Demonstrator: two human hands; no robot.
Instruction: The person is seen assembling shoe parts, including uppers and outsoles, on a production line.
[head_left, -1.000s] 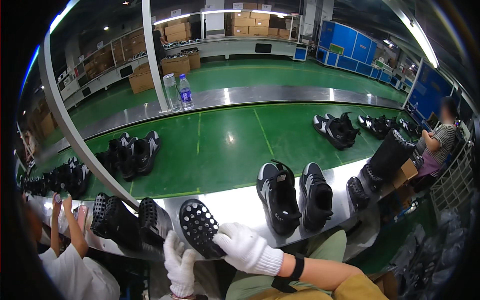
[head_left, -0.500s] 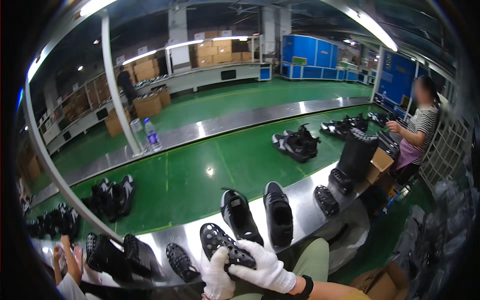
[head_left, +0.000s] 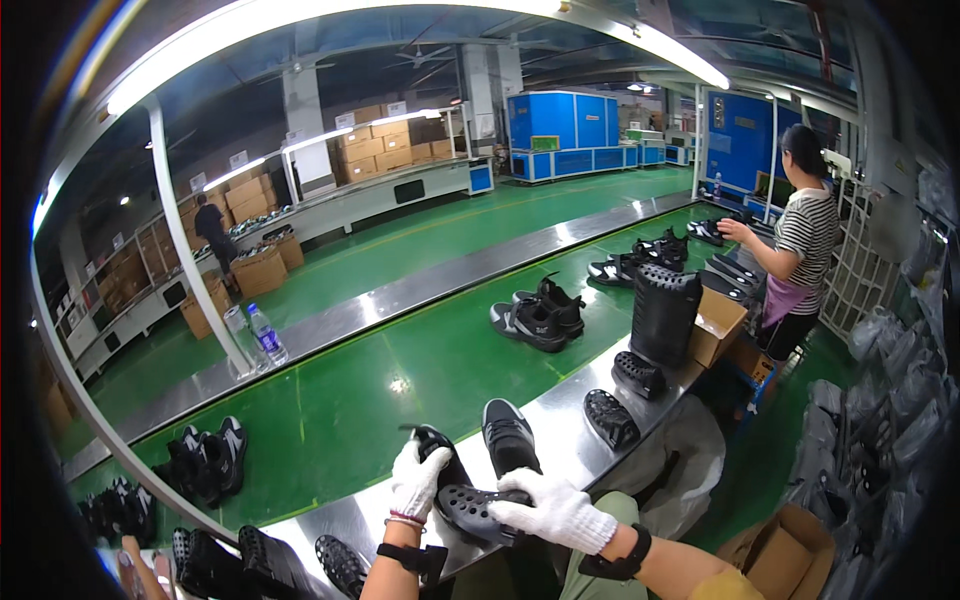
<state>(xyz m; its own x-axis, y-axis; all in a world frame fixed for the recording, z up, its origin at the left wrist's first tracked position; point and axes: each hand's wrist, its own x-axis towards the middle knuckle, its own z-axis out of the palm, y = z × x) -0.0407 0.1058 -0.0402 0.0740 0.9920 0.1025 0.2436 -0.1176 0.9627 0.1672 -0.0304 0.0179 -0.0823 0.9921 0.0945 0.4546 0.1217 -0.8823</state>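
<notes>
My left hand (head_left: pixel 415 484), in a white knit glove, is closed on the side of a black sneaker (head_left: pixel 445 458) with a loose strap at its far end. My right hand (head_left: pixel 552 512), gloved too, grips a black shoe-shaped piece with round holes (head_left: pixel 468 507), held low in front of the sneaker and hiding its near part. A second black sneaker with a grey toe (head_left: pixel 508 438) stands on the metal ledge just right of it. Similar holed pieces lie to both sides, one at the right (head_left: pixel 610 418) and one left of my left forearm (head_left: pixel 340 565).
Beyond the metal ledge (head_left: pixel 567 405) runs a green conveyor surface (head_left: pixel 400 365) carrying pairs of sneakers (head_left: pixel 535 318). Stacked black holed pieces (head_left: pixel 665 315) and a cardboard box (head_left: pixel 717 325) stand at the right, near a co-worker (head_left: pixel 805 235). Another person's hand (head_left: pixel 140 565) shows lower left.
My left hand has left the holed piece and moved up and left onto the sneaker. The right hand keeps the piece, now turned more sideways. The head view has shifted to the right.
</notes>
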